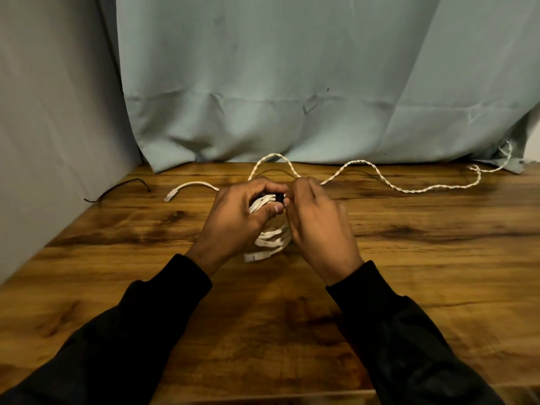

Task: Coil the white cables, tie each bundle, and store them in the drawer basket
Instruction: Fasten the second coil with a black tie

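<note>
Coiled white cable [273, 236]: gripped by L hand [242, 213]; R hand [317, 217] pinches black tie [280, 197]. Twisted cable [409, 182] loose on table [438, 273].

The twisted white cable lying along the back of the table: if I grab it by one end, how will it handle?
The twisted white cable will probably be floppy: it already lies in loose waves on the wooden table. It looks thin, so likely light. Its far end is tangled near the curtain and may snag or drag.
</note>
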